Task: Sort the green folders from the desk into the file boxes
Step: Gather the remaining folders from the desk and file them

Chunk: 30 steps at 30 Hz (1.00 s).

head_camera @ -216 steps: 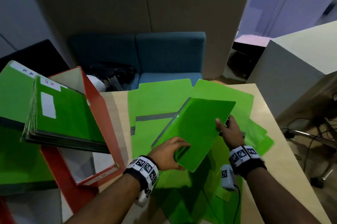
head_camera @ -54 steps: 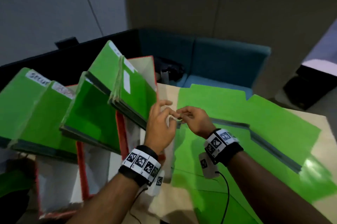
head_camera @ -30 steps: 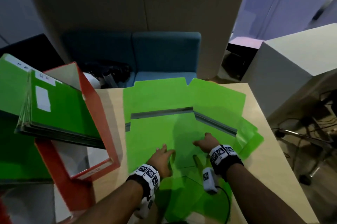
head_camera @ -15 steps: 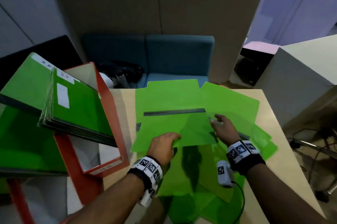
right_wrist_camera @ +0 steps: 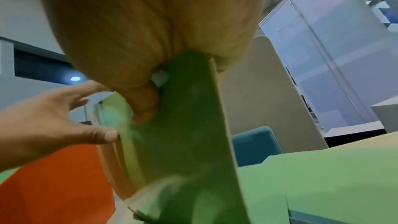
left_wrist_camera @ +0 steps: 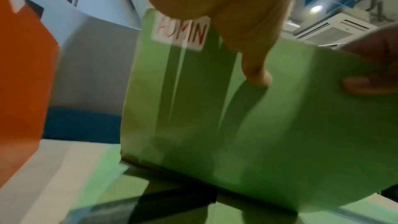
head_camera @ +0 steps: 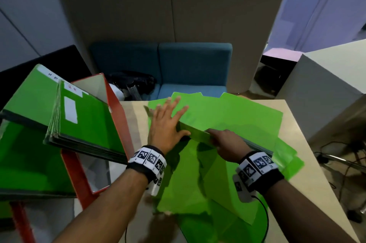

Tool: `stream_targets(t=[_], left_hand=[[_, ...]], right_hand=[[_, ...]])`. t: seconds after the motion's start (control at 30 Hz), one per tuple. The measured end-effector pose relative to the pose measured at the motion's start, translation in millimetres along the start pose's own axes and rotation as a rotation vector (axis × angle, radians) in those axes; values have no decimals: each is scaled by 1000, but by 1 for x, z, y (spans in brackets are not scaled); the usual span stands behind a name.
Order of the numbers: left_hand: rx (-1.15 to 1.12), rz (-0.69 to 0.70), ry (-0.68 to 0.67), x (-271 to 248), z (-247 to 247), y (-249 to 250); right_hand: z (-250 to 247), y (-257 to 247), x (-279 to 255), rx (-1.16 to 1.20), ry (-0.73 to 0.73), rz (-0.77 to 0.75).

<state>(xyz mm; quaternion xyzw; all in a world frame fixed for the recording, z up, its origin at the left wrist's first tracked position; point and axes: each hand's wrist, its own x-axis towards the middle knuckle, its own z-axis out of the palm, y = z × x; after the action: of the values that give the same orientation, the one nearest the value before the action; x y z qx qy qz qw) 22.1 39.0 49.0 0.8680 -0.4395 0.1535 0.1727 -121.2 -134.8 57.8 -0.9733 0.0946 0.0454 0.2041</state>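
Note:
A green folder (left_wrist_camera: 247, 125) with a white "ADMIN" label (left_wrist_camera: 181, 31) stands tipped up on edge over the desk's loose green folders (head_camera: 227, 116). From the head view I see it edge-on (head_camera: 196, 133). My right hand (head_camera: 223, 141) pinches its upper edge, thumb on the near face (right_wrist_camera: 146, 106). My left hand (head_camera: 166, 124) lies spread and straight against its left part, a fingertip (left_wrist_camera: 256, 76) touching the face. The red file box (head_camera: 116, 124) stands left of the hands, a stack of "HR" folders (head_camera: 87, 122) leaning out of it.
More green folders (head_camera: 25, 153) fill further boxes at the far left. A blue sofa (head_camera: 178, 68) with a dark bag (head_camera: 132, 82) sits behind the desk. Bare desk top (head_camera: 309, 173) shows at the right edge; a grey cabinet (head_camera: 316, 88) and floor cables (head_camera: 346, 163) lie beyond.
The folder, lifted near flat half a second ago, now stands steeply on edge. My left hand has let go of its near edge and spread flat against it; my right hand keeps its hold.

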Motion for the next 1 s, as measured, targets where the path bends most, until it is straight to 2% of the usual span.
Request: stream_targets(t=[0.07, 0.13, 0.23, 0.33, 0.47, 0.6, 0.7, 0.83, 1.0], left_hand=[[-84, -140, 161, -11, 7, 0], [-278, -320, 219, -22, 14, 3], [-633, -629, 163, -32, 25, 7], [-721, -845, 60, -37, 38, 1], [-828, -1071, -99, -43, 53, -16], [-1002, -1286, -44, -43, 52, -25], [-1059, -1311, 38, -43, 50, -35], [-1102, -1177, 57, -45, 49, -43], [-1065, -1017, 101, -33, 25, -36]], right_hand=[[-8, 1, 2, 62, -4, 13], [-15, 3, 2, 110, 6, 4], [-28, 1, 3, 321, 5, -6], [-33, 5, 5, 584, -15, 80], [-30, 12, 6, 712, -47, 145], [-22, 16, 4, 654, -61, 144], [-15, 29, 6, 560, 13, 201], [-5, 44, 8, 391, 164, 320], [7, 41, 18, 309, 186, 416]])
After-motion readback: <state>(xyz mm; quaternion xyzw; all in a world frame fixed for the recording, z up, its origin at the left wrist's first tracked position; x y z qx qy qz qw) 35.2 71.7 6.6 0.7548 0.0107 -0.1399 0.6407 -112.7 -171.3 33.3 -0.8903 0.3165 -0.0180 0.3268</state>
